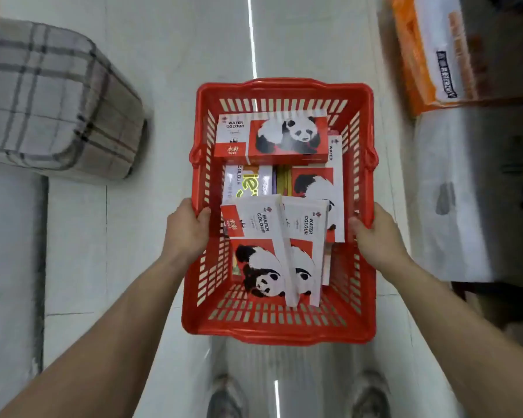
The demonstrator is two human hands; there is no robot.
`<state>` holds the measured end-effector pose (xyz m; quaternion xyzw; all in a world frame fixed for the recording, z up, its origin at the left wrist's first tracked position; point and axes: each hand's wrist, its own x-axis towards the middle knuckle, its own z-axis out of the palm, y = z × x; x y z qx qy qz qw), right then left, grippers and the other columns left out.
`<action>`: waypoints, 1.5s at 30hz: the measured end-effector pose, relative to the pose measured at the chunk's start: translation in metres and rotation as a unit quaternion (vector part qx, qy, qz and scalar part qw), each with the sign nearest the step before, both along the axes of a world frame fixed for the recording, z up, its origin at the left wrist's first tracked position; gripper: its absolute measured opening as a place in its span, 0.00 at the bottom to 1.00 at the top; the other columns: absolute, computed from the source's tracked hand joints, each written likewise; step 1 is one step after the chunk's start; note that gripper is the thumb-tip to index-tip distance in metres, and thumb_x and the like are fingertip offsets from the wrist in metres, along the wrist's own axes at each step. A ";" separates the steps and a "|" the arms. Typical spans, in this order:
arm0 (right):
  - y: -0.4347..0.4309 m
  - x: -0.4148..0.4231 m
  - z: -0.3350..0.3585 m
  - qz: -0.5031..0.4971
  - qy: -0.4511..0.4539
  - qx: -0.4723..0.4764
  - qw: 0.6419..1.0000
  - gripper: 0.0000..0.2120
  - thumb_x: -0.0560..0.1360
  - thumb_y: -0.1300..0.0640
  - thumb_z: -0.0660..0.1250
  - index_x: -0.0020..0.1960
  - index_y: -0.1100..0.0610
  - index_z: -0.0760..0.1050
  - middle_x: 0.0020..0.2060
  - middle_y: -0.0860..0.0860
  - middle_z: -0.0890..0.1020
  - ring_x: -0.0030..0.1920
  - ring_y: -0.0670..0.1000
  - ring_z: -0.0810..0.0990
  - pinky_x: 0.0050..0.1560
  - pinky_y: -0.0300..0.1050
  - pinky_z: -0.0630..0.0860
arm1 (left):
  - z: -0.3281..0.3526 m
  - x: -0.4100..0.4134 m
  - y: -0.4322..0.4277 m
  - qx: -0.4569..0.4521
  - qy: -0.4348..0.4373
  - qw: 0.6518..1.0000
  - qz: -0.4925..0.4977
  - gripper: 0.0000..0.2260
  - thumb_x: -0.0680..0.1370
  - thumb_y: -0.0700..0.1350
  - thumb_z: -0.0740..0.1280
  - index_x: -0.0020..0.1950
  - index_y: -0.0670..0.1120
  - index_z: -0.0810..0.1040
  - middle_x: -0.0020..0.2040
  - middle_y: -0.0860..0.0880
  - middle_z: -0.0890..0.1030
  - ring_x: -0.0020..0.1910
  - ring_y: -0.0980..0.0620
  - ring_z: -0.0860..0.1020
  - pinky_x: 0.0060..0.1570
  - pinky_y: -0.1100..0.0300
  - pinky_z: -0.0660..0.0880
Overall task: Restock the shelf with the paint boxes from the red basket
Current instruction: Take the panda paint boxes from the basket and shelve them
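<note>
A red basket (pixel 280 330) with slotted walls hangs over the pale floor in the middle of the head view. My left hand (pixel 186 232) grips its left rim and my right hand (pixel 375 236) grips its right rim. Inside lie several red and white paint boxes printed with a panda and "WATER COLOUR". One box (pixel 272 137) lies flat at the far end. Two boxes (pixel 272 251) lean together at the near end. Another box (pixel 317 182) lies at the right under them. No shelf is in view.
A plaid bag (pixel 52 101) sits on the floor at the left. An orange and white carton (pixel 435 52) and a wrapped bundle (pixel 465 191) stand at the right. My shoes (pixel 224 396) show at the bottom on the glossy tiled floor.
</note>
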<state>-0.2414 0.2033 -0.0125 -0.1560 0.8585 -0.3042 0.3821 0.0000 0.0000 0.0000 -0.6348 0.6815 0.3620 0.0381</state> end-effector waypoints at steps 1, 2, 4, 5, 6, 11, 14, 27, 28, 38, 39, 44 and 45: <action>0.003 0.002 0.003 -0.010 0.004 -0.009 1.000 0.12 0.82 0.59 0.63 0.64 0.55 0.76 0.52 0.50 0.82 0.50 0.53 0.81 0.47 0.43 0.74 | 0.005 0.002 0.004 -0.001 0.007 1.000 0.004 0.14 0.83 0.48 0.61 0.64 0.41 0.75 0.59 0.42 0.82 0.52 0.43 0.81 0.48 0.56 0.71; 0.005 0.003 0.009 -0.020 0.003 -0.009 1.000 0.11 0.82 0.60 0.63 0.63 0.56 0.76 0.50 0.50 0.83 0.47 0.52 0.82 0.43 0.41 0.74 | 0.011 0.004 0.008 0.000 0.011 1.000 0.010 0.14 0.83 0.48 0.61 0.64 0.42 0.75 0.58 0.43 0.82 0.49 0.46 0.80 0.47 0.57 0.72; 0.014 0.009 0.028 -0.027 -0.001 -0.003 1.000 0.08 0.82 0.60 0.63 0.60 0.54 0.77 0.47 0.49 0.84 0.44 0.48 0.83 0.38 0.40 0.74 | 0.033 0.010 0.022 0.010 0.021 1.000 0.012 0.14 0.83 0.49 0.61 0.64 0.42 0.75 0.57 0.45 0.83 0.45 0.49 0.80 0.46 0.56 0.74; 0.018 0.012 0.043 -0.025 -0.003 -0.003 1.000 0.08 0.82 0.60 0.63 0.59 0.53 0.77 0.45 0.46 0.84 0.44 0.46 0.83 0.38 0.40 0.74 | 0.046 0.015 0.028 0.016 0.024 1.000 0.010 0.14 0.83 0.49 0.61 0.64 0.43 0.75 0.56 0.45 0.83 0.45 0.49 0.81 0.47 0.56 0.76; 0.020 0.015 0.064 -0.023 -0.003 0.003 1.000 0.08 0.82 0.60 0.63 0.59 0.52 0.76 0.45 0.44 0.83 0.44 0.45 0.83 0.39 0.39 0.74 | 0.064 0.023 0.033 0.020 0.023 0.999 0.011 0.14 0.83 0.49 0.61 0.64 0.43 0.75 0.56 0.45 0.83 0.46 0.48 0.81 0.47 0.55 0.77; 0.028 0.040 0.212 -0.004 -0.020 0.014 1.000 0.06 0.83 0.57 0.64 0.57 0.48 0.75 0.45 0.40 0.83 0.44 0.41 0.84 0.43 0.38 0.80 | 0.198 0.060 0.047 0.045 0.024 0.999 0.013 0.12 0.83 0.47 0.62 0.62 0.42 0.76 0.50 0.47 0.83 0.42 0.51 0.79 0.40 0.59 0.73; 0.020 0.052 0.325 0.008 -0.033 0.033 0.999 0.06 0.83 0.58 0.65 0.58 0.51 0.77 0.45 0.40 0.83 0.41 0.36 0.83 0.38 0.25 0.76 | 0.313 0.079 0.042 0.060 0.030 0.997 0.037 0.09 0.82 0.44 0.63 0.59 0.43 0.79 0.46 0.50 0.82 0.42 0.50 0.80 0.39 0.59 0.72; -0.143 0.020 0.672 0.022 0.006 -0.047 0.999 0.10 0.81 0.62 0.65 0.57 0.51 0.78 0.47 0.48 0.86 0.49 0.52 0.86 0.51 0.48 0.82 | 0.669 0.058 -0.114 -0.004 0.106 0.992 0.074 0.03 0.81 0.43 0.66 0.50 0.48 0.79 0.41 0.50 0.83 0.40 0.47 0.83 0.40 0.54 0.79; -0.167 0.007 0.681 0.024 0.008 -0.061 0.998 0.10 0.81 0.63 0.65 0.57 0.52 0.79 0.47 0.49 0.86 0.49 0.53 0.86 0.51 0.50 0.82 | 0.681 0.044 -0.133 -0.016 0.112 0.991 0.072 0.03 0.81 0.42 0.65 0.50 0.48 0.78 0.40 0.51 0.82 0.39 0.51 0.82 0.36 0.62 0.76; -0.428 -0.168 0.750 0.066 0.013 -0.114 0.991 0.07 0.80 0.58 0.65 0.55 0.48 0.75 0.47 0.50 0.86 0.46 0.53 0.86 0.49 0.54 0.83 | 0.752 -0.122 -0.363 -0.077 0.128 0.980 0.134 0.07 0.81 0.46 0.66 0.55 0.45 0.81 0.46 0.49 0.85 0.41 0.51 0.83 0.35 0.59 0.72; -0.454 -0.185 0.759 0.069 0.015 -0.117 0.991 0.07 0.80 0.58 0.65 0.54 0.47 0.75 0.46 0.50 0.86 0.46 0.53 0.86 0.50 0.54 0.83 | 0.759 -0.137 -0.388 -0.078 0.135 0.978 0.140 0.07 0.81 0.46 0.66 0.54 0.45 0.80 0.46 0.49 0.85 0.41 0.51 0.83 0.36 0.58 0.74; -0.590 -0.257 0.791 0.076 0.011 -0.145 0.987 0.08 0.81 0.58 0.65 0.50 0.44 0.74 0.45 0.49 0.86 0.42 0.51 0.87 0.43 0.50 0.83 | 0.777 -0.211 -0.516 -0.085 0.163 0.971 0.154 0.07 0.81 0.47 0.65 0.54 0.46 0.80 0.44 0.49 0.85 0.39 0.49 0.85 0.43 0.51 0.81; -0.619 -0.272 0.792 0.078 0.010 -0.146 0.986 0.08 0.81 0.58 0.65 0.49 0.45 0.74 0.45 0.49 0.86 0.42 0.51 0.87 0.42 0.49 0.83 | 0.778 -0.225 -0.544 -0.086 0.168 0.970 0.155 0.06 0.82 0.47 0.64 0.53 0.47 0.79 0.44 0.49 0.85 0.39 0.49 0.85 0.42 0.51 0.81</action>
